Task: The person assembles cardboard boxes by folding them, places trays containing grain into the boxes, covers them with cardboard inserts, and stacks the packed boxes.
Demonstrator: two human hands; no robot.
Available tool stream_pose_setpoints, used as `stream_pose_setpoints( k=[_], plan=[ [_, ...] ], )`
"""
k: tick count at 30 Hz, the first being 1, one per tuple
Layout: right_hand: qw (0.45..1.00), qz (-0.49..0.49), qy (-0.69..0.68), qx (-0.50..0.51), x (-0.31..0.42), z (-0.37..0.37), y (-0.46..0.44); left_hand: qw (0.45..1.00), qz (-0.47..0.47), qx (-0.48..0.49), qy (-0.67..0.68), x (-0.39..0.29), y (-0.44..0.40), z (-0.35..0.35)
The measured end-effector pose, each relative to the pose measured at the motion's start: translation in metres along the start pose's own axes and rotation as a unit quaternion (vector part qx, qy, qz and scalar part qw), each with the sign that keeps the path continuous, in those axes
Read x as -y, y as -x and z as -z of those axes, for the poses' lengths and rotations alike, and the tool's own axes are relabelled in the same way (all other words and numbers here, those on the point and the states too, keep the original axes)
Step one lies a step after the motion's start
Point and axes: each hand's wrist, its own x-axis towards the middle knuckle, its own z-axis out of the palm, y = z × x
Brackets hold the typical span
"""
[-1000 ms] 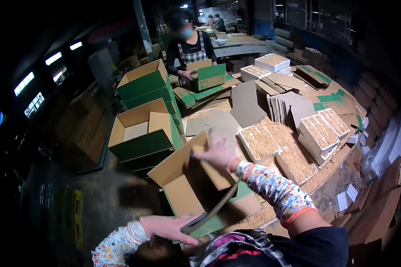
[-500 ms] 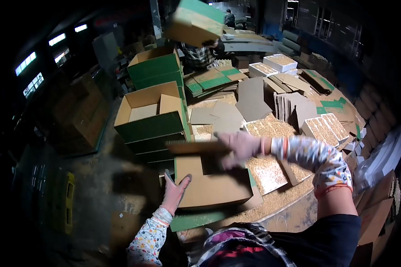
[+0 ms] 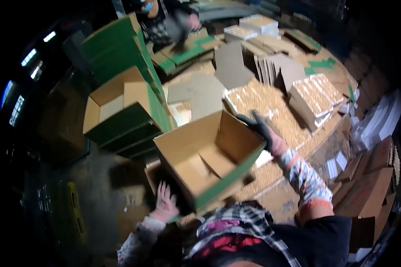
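Note:
An open-topped carton [image 3: 189, 153], brown inside and green outside, lies tilted in front of me with its opening facing up. My right hand [image 3: 270, 135], in a dark-palmed glove, is at the carton's right corner, fingers along its outer side and thumb raised. At the near left side, my left hand [image 3: 165, 204] has its fingers spread beside the dark wall of the carton; whether it touches is unclear. Brown cardboard [image 3: 152, 172] shows under the carton's left edge. Nothing can be made out inside except its folded inner flaps.
Stacked green cartons [image 3: 120, 118] stand to the left. Grey cardboard sheets [image 3: 231, 66] and white trays of small tan pieces [image 3: 318, 91] lie on the table. Loose tan pieces [image 3: 263, 100] cover much of it. Across it, a person [image 3: 167, 24] stands by flattened cartons [image 3: 182, 55].
A carton's open inside now faces me where a flat brown surface lay. The brown strip-like object has left my right hand, which moved down and right. The other person's raised carton is lowered.

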Motion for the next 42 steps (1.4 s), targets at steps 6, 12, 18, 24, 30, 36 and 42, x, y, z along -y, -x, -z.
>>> stream_pose_setpoints(
  k=[6,12,18,24,30,36,42],
  plan=[
    [0.953,0.08,0.291,-0.041,-0.05,-0.052,-0.013,0.797,0.37,-0.279,0.388,-0.012,-0.106,0.059],
    [0.89,-0.103,-0.074,-0.437,-0.134,0.115,-0.098,0.913,0.398,-0.086,0.039,0.046,-0.117,0.035],
    [0.826,-0.121,0.124,-0.536,-0.222,0.227,-0.148,0.896,0.438,-0.06,0.05,0.043,-0.129,0.039],
    [0.761,0.128,-0.072,-0.632,-0.152,0.165,-0.112,0.893,0.444,-0.055,0.047,0.052,-0.132,0.036],
    [0.754,0.181,0.418,-0.473,-0.175,0.196,-0.074,0.91,0.392,-0.018,0.131,0.043,-0.126,0.057],
    [0.941,0.166,0.11,-0.275,-0.067,0.087,0.027,0.887,0.304,-0.221,0.268,0.068,-0.061,0.029],
    [0.973,-0.031,0.215,-0.074,0.094,-0.013,0.036,0.604,0.228,-0.052,0.762,0.092,-0.127,0.009]
  ],
)
